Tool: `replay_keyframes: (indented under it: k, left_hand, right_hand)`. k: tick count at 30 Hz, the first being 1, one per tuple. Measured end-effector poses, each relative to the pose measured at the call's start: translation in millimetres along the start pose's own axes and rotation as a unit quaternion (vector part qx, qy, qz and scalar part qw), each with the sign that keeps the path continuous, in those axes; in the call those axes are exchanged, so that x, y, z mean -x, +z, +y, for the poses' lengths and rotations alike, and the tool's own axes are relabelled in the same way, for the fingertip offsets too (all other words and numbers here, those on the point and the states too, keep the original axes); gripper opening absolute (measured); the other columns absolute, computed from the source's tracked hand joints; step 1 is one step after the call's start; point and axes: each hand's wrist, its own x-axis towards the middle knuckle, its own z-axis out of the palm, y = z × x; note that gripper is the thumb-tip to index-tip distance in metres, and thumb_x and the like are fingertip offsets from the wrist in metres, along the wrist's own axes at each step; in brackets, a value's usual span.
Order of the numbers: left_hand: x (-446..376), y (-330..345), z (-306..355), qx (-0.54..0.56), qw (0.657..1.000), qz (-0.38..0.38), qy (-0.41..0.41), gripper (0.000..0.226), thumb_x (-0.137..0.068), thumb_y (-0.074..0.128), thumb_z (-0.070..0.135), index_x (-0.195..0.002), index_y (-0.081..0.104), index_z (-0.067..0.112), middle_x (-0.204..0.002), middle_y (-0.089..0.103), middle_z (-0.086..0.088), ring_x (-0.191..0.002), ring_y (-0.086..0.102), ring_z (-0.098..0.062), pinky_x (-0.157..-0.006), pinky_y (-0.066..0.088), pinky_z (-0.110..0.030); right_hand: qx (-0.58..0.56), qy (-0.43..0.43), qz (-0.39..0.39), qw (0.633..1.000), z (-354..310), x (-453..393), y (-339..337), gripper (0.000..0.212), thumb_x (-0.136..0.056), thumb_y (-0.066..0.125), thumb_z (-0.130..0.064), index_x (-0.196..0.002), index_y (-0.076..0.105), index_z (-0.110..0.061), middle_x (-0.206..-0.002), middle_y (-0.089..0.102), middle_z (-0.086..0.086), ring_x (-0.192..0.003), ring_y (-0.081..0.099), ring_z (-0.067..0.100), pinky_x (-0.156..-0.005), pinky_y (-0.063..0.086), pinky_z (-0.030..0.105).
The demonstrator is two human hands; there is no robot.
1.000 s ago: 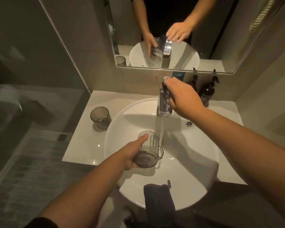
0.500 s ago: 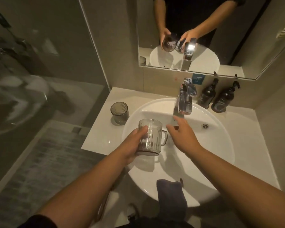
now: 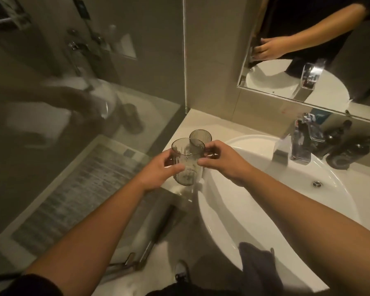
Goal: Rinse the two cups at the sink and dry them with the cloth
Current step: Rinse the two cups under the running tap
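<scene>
A clear ribbed cup with a handle (image 3: 186, 161) is held upright over the counter's left part, just left of the white basin (image 3: 254, 210). My left hand (image 3: 158, 169) grips its left side and my right hand (image 3: 220, 159) holds its right side by the handle. A second, darker ribbed cup (image 3: 201, 136) stands on the counter right behind it. A dark grey cloth (image 3: 256, 261) hangs over the basin's front rim.
The chrome tap (image 3: 301, 144) rises at the basin's back, with no water running. Two dark pump bottles (image 3: 342, 150) stand to its right under the mirror (image 3: 308, 60). A glass shower partition (image 3: 83, 92) borders the counter (image 3: 192, 122) on the left.
The water has stopped. My right hand left the tap and came onto the cup. Both hands carried the cup left, from over the basin to above the counter near the second cup.
</scene>
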Motion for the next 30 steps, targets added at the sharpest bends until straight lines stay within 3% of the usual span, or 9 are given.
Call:
replay_keyframes:
  k: [3,5,7,11,14,21,26,30]
  left_hand:
    - [-2.0,-18.9,-15.2,-0.007,1.0,-0.004,0.001,0.055,-0.089,0.07,0.004,-0.137,0.051,0.026,-0.132,0.063,0.011,-0.121,0.058,0.006,-0.098,0.047,-0.015]
    - [-6.3,-26.0,-25.7,-0.029,0.999,-0.009,-0.014,0.07,-0.09,0.067,-0.006,-0.15,0.04,0.019,-0.143,0.056,0.006,-0.131,0.051,0.004,-0.108,0.04,-0.021]
    - [-12.1,-30.1,-35.4,-0.053,0.998,-0.018,-0.029,0.08,-0.088,0.067,-0.006,-0.155,0.032,0.019,-0.146,0.052,0.008,-0.13,0.048,0.007,-0.112,0.036,-0.018]
    - [-27.6,-35.5,-54.0,-0.086,0.995,-0.03,-0.046,0.086,-0.086,0.071,-0.001,-0.156,0.027,0.021,-0.153,0.048,-0.001,-0.139,0.043,-0.008,-0.119,0.032,-0.032]
    - [-40.3,-39.5,-63.3,-0.117,0.991,-0.038,-0.061,0.093,-0.085,0.075,0.006,-0.159,0.021,0.02,-0.156,0.046,-0.003,-0.142,0.041,-0.017,-0.121,0.031,-0.039]
    - [-55.3,-41.8,-77.1,-0.15,0.986,-0.041,-0.052,0.088,-0.083,0.078,0.006,-0.155,0.029,0.02,-0.142,0.051,0.004,-0.132,0.046,-0.012,-0.103,0.03,-0.021]
    - [-54.6,-44.0,-74.2,-0.167,0.983,-0.047,-0.052,0.088,-0.083,0.078,0.008,-0.155,0.029,0.019,-0.144,0.052,-0.001,-0.129,0.047,-0.013,-0.104,0.031,-0.023]
    - [-51.8,-44.3,-67.8,-0.19,0.978,-0.051,-0.064,0.093,-0.084,0.078,0.012,-0.158,0.021,0.016,-0.145,0.048,0.003,-0.14,0.044,-0.022,-0.107,0.033,-0.025]
  right_hand:
    - [0.095,-0.028,-0.001,0.995,6.3,-22.3,21.9,0.049,-0.07,0.085,-0.027,-0.109,0.057,-0.016,-0.107,0.066,0.009,-0.101,0.063,0.029,-0.091,0.052,0.045]
    - [0.193,-0.046,0.001,0.98,12.5,-33.2,32.2,0.049,-0.07,0.084,-0.036,-0.108,0.055,-0.022,-0.101,0.064,-0.005,-0.094,0.062,0.017,-0.08,0.052,0.029]
    - [0.278,-0.069,0.012,0.958,17.8,-39.5,41.1,0.05,-0.071,0.081,-0.044,-0.11,0.057,-0.024,-0.096,0.062,-0.012,-0.089,0.06,0.012,-0.069,0.043,0.014]
    - [0.365,-0.053,0.02,0.929,31.8,-50.6,52.7,0.058,-0.075,0.075,-0.05,-0.122,0.06,-0.021,-0.117,0.069,-0.004,-0.103,0.064,0.016,-0.083,0.051,0.032]
    - [0.421,-0.047,0.031,0.906,38.0,-57.3,56.9,0.056,-0.077,0.071,-0.054,-0.121,0.059,-0.023,-0.116,0.07,0.0,-0.103,0.065,0.023,-0.085,0.052,0.036]
    - [0.545,-0.055,0.061,0.834,47.7,-66.1,66.0,0.058,-0.079,0.063,-0.062,-0.119,0.057,-0.021,-0.102,0.071,0.008,-0.092,0.066,0.03,-0.081,0.052,0.038]
    - [0.575,-0.051,0.062,0.814,45.2,-65.6,68.0,0.056,-0.08,0.061,-0.064,-0.114,0.059,-0.019,-0.095,0.071,0.009,-0.087,0.066,0.031,-0.075,0.049,0.036]
    - [0.605,-0.032,0.071,0.793,40.4,-61.8,69.0,0.055,-0.081,0.059,-0.065,-0.109,0.059,-0.017,-0.094,0.071,0.009,-0.088,0.066,0.03,-0.071,0.045,0.035]
